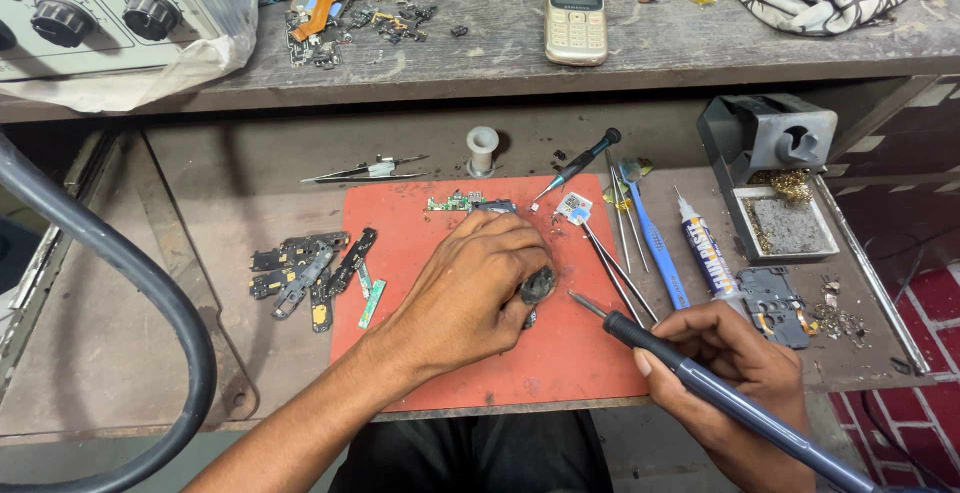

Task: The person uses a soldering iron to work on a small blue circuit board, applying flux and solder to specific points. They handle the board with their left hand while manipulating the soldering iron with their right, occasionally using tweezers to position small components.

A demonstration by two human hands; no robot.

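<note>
Left hand [470,288] pins a small dark part [537,285] under closed fingers on the red mat [400,243]. Right hand [735,358], just beside it, grips the soldering iron [700,383], tip toward the part. One slip could burn those fingertips.

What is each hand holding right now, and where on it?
The right hand grips the soldering iron on its handle, just behind the tip. The left hand pinches a small dark part at the fingertips; what it is cannot be told.
</note>
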